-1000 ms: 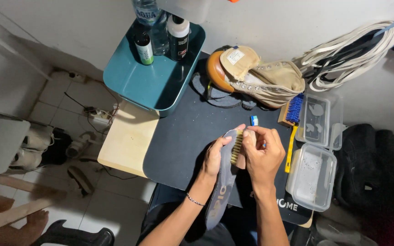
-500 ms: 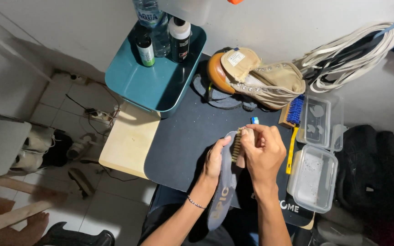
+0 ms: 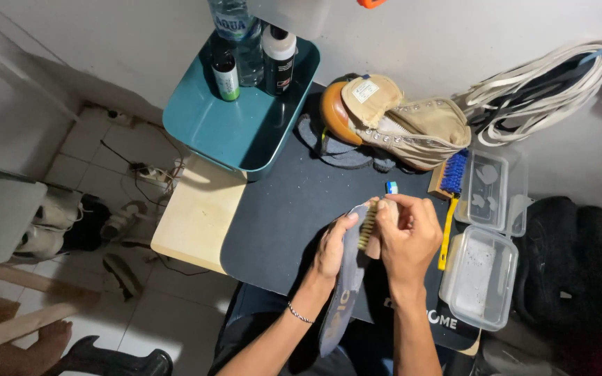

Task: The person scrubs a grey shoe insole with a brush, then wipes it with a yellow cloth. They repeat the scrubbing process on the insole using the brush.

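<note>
My left hand [image 3: 332,245] holds a long grey shoe insole [image 3: 343,285] near its upper end, with the insole hanging down toward my lap. My right hand [image 3: 405,233] grips a small wooden brush [image 3: 367,228] with pale bristles, pressed against the top of the insole. Both hands are over a dark mat [image 3: 294,209] on the table. A tan high-top shoe [image 3: 398,124] lies on its side just beyond my hands.
A teal tray [image 3: 242,132] with bottles [image 3: 276,59] stands at the back left. A blue-bristled brush with a yellow handle [image 3: 449,202] and two clear plastic container parts [image 3: 482,278] lie to the right. White laces [image 3: 545,83] hang at the back right. A black bag [image 3: 573,264] sits at the far right.
My right hand and the brush have shifted slightly along the upper end of the insole. The left hand keeps its hold; nothing else has moved.
</note>
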